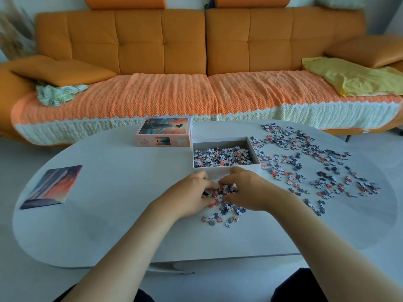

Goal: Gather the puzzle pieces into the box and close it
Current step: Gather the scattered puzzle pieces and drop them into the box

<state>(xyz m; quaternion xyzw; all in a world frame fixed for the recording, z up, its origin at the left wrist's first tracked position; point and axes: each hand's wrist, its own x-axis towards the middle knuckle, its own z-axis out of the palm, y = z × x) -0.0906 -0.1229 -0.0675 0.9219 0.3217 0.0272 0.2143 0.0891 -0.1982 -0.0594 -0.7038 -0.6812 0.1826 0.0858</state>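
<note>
The left hand (190, 194) and right hand (247, 188) curl their fingers (207, 183) round puzzle pieces (220, 193) on the surface (122, 192), the open box (219, 173) lying just beyond, equally near both.

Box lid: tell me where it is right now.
Head view: the box lid sits on the table's far edge, just left of the open box of puzzle pieces, in front of the orange sofa.

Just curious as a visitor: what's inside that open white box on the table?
Loose puzzle pieces, grey, white and orange, lie in the box. They cover its floor, so anything beneath them is hidden.
</note>
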